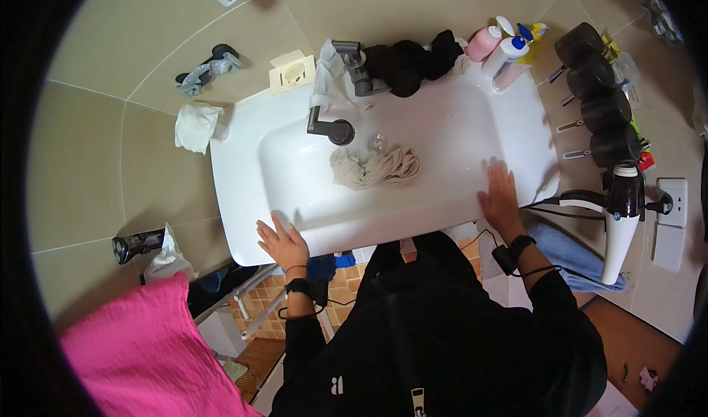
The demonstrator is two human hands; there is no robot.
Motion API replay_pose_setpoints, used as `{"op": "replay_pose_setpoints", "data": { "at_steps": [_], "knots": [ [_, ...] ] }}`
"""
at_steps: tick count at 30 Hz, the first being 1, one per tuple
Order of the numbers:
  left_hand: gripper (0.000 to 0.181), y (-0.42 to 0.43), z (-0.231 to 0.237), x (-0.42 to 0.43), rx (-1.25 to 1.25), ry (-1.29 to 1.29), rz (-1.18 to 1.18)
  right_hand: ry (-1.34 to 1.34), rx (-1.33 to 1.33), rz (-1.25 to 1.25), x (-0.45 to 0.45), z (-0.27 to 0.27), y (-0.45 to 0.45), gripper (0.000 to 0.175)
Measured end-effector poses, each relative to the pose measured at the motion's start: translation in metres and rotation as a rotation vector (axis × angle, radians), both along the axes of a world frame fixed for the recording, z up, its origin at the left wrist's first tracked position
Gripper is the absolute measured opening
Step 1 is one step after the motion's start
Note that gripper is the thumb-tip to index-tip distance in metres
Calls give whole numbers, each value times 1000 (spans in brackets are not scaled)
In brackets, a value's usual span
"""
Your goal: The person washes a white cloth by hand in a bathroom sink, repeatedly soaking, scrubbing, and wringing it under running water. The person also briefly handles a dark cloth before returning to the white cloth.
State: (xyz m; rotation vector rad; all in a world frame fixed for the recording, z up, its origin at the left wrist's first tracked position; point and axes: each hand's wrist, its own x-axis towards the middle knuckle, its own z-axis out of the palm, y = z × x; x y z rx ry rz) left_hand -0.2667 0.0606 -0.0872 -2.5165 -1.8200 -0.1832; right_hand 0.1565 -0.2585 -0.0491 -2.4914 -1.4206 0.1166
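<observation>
Both my hands rest on the white washbasin (387,209) and hold nothing. My left hand (283,244) lies with spread fingers at the basin's front left edge. At the front right, my right hand (499,196) is flat near the rim, its fingers pointing away from me. Between and beyond them, a twisted, off-white cloth (376,166) lies in the bowl below the dark faucet (338,131). A clear round object (377,142) touches or nearly touches the cloth. Dark bunched fabric (404,66) sits on the back ledge, beside a grey cloth (327,74).
Pump bottles (504,55) stand at the back right corner. Black cups (605,104) and a hair dryer (624,223) hang on the right wall, beside a socket (672,201). A pink cloth (149,356) hangs at the lower left. Cables run from both wrists.
</observation>
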Motion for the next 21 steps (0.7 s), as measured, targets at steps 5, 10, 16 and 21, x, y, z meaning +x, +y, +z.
{"op": "replay_pose_setpoints", "data": {
  "at_steps": [5, 10, 16, 21],
  "knots": [
    [65, -16, -11, 19, 10, 36, -6, 39, 17, 318, -57, -8, 49, 71],
    [59, -30, -9, 55, -2, -37, 14, 158, 58, 638, -116, -21, 119, 69],
    [51, -48, -10, 103, -182, -163, 7, 211, 257, 628, -182, -55, 222, 50],
    [45, -42, -14, 121, -287, -526, 3, 889, 494, 191, -147, -67, 288, 24]
  ]
}}
